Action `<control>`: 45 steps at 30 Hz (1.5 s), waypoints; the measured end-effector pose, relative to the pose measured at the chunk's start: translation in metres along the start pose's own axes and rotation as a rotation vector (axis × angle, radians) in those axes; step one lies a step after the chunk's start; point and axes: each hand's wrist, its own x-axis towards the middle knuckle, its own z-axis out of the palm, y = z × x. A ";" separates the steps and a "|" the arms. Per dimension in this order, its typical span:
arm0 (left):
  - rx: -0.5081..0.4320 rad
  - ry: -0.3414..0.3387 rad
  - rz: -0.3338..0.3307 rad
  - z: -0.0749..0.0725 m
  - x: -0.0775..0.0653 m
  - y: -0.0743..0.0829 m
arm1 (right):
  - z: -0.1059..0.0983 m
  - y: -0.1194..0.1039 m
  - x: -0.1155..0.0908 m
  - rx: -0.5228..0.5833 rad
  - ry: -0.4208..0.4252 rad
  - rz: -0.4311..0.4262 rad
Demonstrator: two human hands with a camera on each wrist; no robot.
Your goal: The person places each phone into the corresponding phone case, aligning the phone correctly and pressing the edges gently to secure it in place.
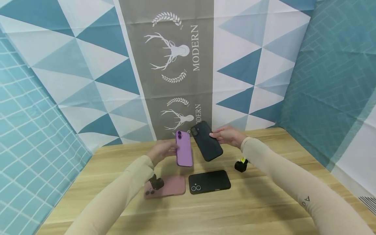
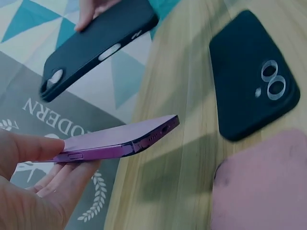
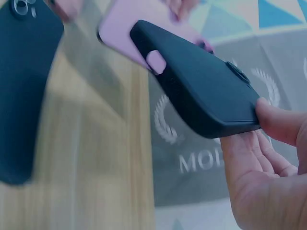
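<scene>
My left hand (image 1: 162, 150) pinches a purple phone (image 1: 184, 150) by its side edge, thumb above and fingers below. The phone is raised over the table with its back and cameras toward me in the head view. Just to its right, my right hand (image 1: 230, 135) grips a black phone case (image 1: 207, 141) by one edge, also in the air and tilted. Light shows through the case's cutouts (image 2: 109, 51) in the left wrist view. Phone and case are apart. Below them on the table lie a black phone in a case (image 1: 210, 181) and a pink phone or case (image 1: 173, 186).
The wooden table (image 1: 202, 215) ends at a patterned cloth wall (image 1: 179, 65) close behind both hands. Blue tiled-pattern cloth (image 1: 17, 130) closes off the left, teal cloth (image 1: 329, 81) the right. Small black wrist devices (image 1: 241, 165) hang under the forearms.
</scene>
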 end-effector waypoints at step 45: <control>-0.118 -0.119 0.074 0.035 -0.017 0.017 | 0.056 0.012 0.000 0.387 0.125 0.080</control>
